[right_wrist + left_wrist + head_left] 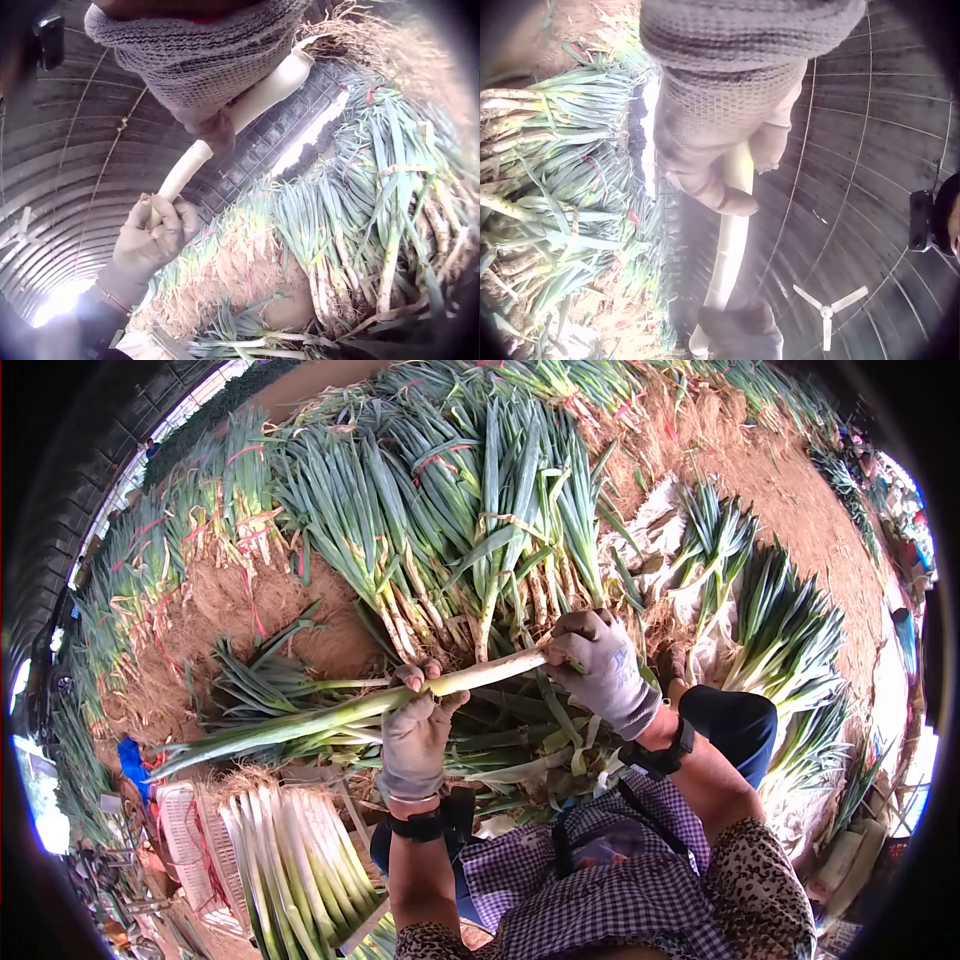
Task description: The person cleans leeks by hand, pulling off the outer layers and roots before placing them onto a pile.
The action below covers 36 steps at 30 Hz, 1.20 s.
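Outdoors-like light falls on you as you hold one long green-and-white onion stalk [360, 708] slantwise before your checked apron [610, 880], its leafy end to your left. Your left hand [415, 745], in a grey knit glove, curls its fingers and thumb around the middle of the stalk; your right hand [605, 670], gloved alike, grips the white shaft near the root end. Between them the shaft looks smooth and bare, while a brown tuft of roots [360, 37] hangs from its tip, so this piece appears well along, though its roots are uncut. At your lower left, a stack of clean white-shafted stalks [300, 860] lies beside a pale pink plastic basket [190, 840], seemingly the finished share. Far more looks left: dense, earthy green bundles with red ties [440, 530] stand ahead, and loose leafy stalks [270, 690] lie near your left hand.
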Motion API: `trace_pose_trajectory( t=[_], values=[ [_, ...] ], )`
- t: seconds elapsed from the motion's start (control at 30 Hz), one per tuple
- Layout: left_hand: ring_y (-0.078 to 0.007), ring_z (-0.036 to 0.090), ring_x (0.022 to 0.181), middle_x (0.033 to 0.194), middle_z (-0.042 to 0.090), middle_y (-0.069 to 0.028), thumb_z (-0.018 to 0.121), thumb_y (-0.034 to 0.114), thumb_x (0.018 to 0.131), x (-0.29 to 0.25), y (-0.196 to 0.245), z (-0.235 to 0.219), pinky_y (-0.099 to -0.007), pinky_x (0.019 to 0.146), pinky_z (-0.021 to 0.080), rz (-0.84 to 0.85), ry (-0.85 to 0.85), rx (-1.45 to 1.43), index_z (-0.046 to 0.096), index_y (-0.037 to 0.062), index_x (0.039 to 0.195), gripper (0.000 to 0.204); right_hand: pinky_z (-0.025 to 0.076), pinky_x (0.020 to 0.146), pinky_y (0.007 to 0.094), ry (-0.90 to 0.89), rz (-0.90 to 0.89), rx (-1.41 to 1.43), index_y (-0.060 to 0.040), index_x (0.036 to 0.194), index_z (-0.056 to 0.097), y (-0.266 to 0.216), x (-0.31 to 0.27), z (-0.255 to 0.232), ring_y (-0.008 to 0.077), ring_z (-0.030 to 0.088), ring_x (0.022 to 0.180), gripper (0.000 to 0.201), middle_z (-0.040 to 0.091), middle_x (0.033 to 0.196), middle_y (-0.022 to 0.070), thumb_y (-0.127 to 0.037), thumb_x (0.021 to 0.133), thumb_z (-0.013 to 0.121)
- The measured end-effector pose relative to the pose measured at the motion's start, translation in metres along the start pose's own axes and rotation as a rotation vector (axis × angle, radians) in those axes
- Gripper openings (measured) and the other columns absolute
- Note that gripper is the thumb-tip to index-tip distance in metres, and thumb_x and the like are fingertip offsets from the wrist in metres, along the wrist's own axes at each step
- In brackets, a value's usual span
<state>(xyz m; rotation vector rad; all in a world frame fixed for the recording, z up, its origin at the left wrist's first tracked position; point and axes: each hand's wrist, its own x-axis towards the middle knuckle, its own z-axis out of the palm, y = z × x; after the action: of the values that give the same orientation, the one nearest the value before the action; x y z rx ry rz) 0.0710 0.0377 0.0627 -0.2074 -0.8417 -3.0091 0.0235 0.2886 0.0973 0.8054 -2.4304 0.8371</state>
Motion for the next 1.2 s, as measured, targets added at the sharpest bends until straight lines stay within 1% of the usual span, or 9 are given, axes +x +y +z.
trace_pose_trajectory(
  t=[0.17, 0.23, 0.4, 0.43, 0.47, 0.6, 0.87, 1.1, 1.2],
  values=[
    [-0.0225, 0.052, 0.114, 0.108, 0.051, -0.0045, 0.061, 0.002, 0.089, 0.001, 0.007, 0.01, -0.0485, 0.092, 0.056, 0.001, -0.048, 0.067, 0.056, 0.006, 0.104, 0.016, 0.052, 0.07, 0.0356, -0.06, 0.051, 0.307, -0.0081, 0.089, 0.062, 0.009, -0.003, -0.004, 0.0243, 0.062, 0.086, 0.028, 0.059, 0.098, 0.0083, -0.002, 0.067, 0.079],
    [-0.0199, 0.053, 0.114, 0.106, 0.052, -0.0029, 0.063, 0.006, 0.09, -0.005, 0.004, 0.019, -0.0479, 0.091, 0.057, 0.051, -0.103, 0.195, 0.058, 0.0071, 0.1, 0.012, 0.053, 0.072, 0.0363, -0.098, 0.491, 0.657, -0.0054, 0.083, 0.058, 0.001, -0.004, -0.015, 0.0283, 0.063, 0.084, 0.018, 0.061, 0.096, 0.0092, -0.002, 0.073, 0.074],
    [-0.0196, 0.053, 0.113, 0.106, 0.055, -0.0051, 0.07, 0.007, 0.084, -0.042, -0.028, 0.011, -0.0508, 0.09, 0.057, 0.117, -0.128, 0.29, 0.062, 0.0057, 0.1, 0.018, 0.047, 0.072, 0.0419, 0.159, 0.125, 0.136, -0.0103, 0.097, 0.059, -0.024, 0.002, 0.002, 0.0295, 0.06, 0.084, 0.024, 0.062, 0.097, 0.0088, -0.003, 0.075, 0.066],
    [-0.0197, 0.052, 0.112, 0.106, 0.055, -0.0052, 0.071, 0.006, 0.083, -0.051, -0.031, 0.023, -0.0503, 0.09, 0.057, 0.169, -0.116, 0.361, 0.062, 0.006, 0.099, 0.019, 0.043, 0.082, 0.0413, 0.044, 0.14, 0.121, -0.0124, 0.1, 0.06, -0.035, 0.001, 0.009, 0.0286, 0.057, 0.092, 0.025, 0.062, 0.101, 0.0078, -0.003, 0.078, 0.066],
    [-0.0195, 0.052, 0.109, 0.103, 0.053, -0.0046, 0.072, 0.004, 0.08, -0.066, -0.033, 0.014, -0.0493, 0.089, 0.057, 0.383, -0.135, 0.807, 0.061, 0.0064, 0.095, 0.019, 0.042, 0.083, 0.0419, 0.012, 0.146, 0.1, -0.0133, 0.101, 0.06, -0.048, -0.001, 0.016, 0.0287, 0.056, 0.093, 0.025, 0.061, 0.102, 0.0072, -0.005, 0.078, 0.065],
    [-0.0214, 0.059, 0.092, 0.098, 0.054, -0.0039, 0.067, -0.006, 0.075, -0.134, -0.025, 0.039, -0.033, 0.079, 0.054, 0.319, 0.321, 0.963, 0.056, 0.0055, 0.091, 0.023, 0.042, 0.084, 0.0431, -0.173, 0.107, 0.094, -0.0138, 0.105, 0.06, -0.081, -0.022, 0.05, 0.0303, 0.055, 0.095, 0.024, 0.059, 0.105, 0.0078, -0.013, 0.081, 0.062],
    [-0.0175, 0.062, 0.078, 0.089, 0.063, -0.009, 0.071, -0.005, 0.071, -0.22, -0.035, 0.006, -0.0286, 0.067, 0.051, 0.387, 0.652, 1.013, 0.057, 0.004, 0.082, 0.02, 0.04, 0.097, 0.046, -0.428, -0.033, 0.168, -0.0129, 0.107, 0.062, -0.128, -0.074, 0.106, 0.0286, 0.058, 0.1, 0.025, 0.06, 0.111, 0.0069, -0.014, 0.084, 0.052],
    [-0.0162, 0.062, 0.074, 0.091, 0.062, -0.0093, 0.066, -0.013, 0.069, -0.223, -0.033, -0.003, -0.0252, 0.058, 0.051, 0.3, 0.631, 0.839, 0.057, 0.0064, 0.081, 0.024, 0.037, 0.102, 0.0436, -0.335, 0.0, -0.278, -0.0158, 0.113, 0.061, -0.031, -0.063, 0.14, 0.0279, 0.056, 0.104, 0.034, 0.056, 0.116, 0.0078, -0.008, 0.08, 0.056],
    [-0.0228, 0.063, 0.088, 0.095, 0.06, -0.0099, 0.066, -0.013, 0.065, -0.22, -0.023, 0.013, -0.0349, 0.079, 0.054, 0.302, 0.596, 0.713, 0.057, 0.0083, 0.079, 0.027, 0.036, 0.103, 0.0482, -0.329, 0.2, -0.459, -0.0147, 0.118, 0.059, 0.037, -0.072, 0.134, 0.028, 0.053, 0.112, 0.04, 0.055, 0.12, 0.0081, -0.008, 0.08, 0.054]
  ],
)
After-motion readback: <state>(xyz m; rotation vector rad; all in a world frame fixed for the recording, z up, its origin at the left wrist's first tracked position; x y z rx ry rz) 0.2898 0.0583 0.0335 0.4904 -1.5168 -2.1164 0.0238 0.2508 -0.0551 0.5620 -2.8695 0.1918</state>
